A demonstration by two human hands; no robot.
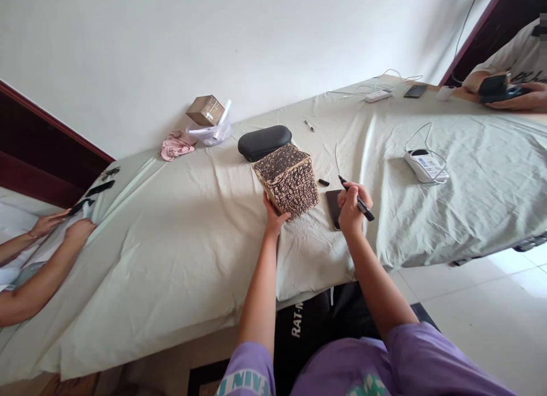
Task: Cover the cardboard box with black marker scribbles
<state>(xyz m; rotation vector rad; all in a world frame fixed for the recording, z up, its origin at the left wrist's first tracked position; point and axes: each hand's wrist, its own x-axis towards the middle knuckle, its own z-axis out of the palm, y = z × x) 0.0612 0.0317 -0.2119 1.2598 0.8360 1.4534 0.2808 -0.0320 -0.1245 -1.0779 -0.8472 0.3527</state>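
A cardboard box (pixel 288 179) covered in black scribbles stands on the cloth-covered table (pixel 171 242). My left hand (pixel 273 216) grips the box's near left corner, fingers wrapped on it. My right hand (pixel 352 205) is closed around a black marker (pixel 356 198), held just right of the box with its tip pointing up and away. The marker's cap (pixel 323 182) lies on the cloth beside the box. A dark phone (pixel 332 208) lies under my right hand.
Behind the box lie a black case (pixel 264 142), a pink cloth (pixel 176 146), a plastic bag with a small box (pixel 207 119) and a pen (pixel 309 125). A white device (pixel 424 164) with cable sits at right. Other people's hands appear at left (pixel 55 222) and top right (pixel 519 99).
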